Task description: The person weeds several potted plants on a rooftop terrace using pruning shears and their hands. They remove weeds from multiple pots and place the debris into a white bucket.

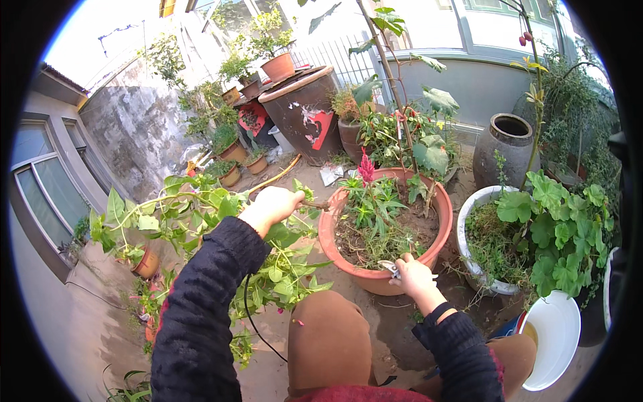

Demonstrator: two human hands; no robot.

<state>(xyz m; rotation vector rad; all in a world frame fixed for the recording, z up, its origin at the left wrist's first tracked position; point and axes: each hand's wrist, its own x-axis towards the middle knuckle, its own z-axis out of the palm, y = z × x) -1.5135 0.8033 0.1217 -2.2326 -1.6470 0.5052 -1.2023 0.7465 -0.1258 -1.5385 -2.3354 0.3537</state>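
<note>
My left hand (pixel 275 206) is closed around the thick brown stem (pixel 315 205) of a leafy green plant (pixel 221 201). Its bare end points right, by the rim of a round terracotta-coloured pot (pixel 329 241), while the foliage spreads left and below my forearm. A pair of pruning shears (pixel 390 268) is in my right hand (pixel 414 278), at the pot's near rim; the blades point left. Inside the pot grow a plant with a pink celosia plume (pixel 366 168), low green weeds (pixel 377 251) and a tall woody stem (pixel 392 85) in brown soil.
To the right stand a white pot (pixel 464 251) with broad-leaved growth, a white bucket (pixel 557 341) and a grey-brown jar (pixel 502 145). Behind are a large brown vat (pixel 301 115) and several potted plants. A dark cable (pixel 251 316) hangs by my knee (pixel 329 346).
</note>
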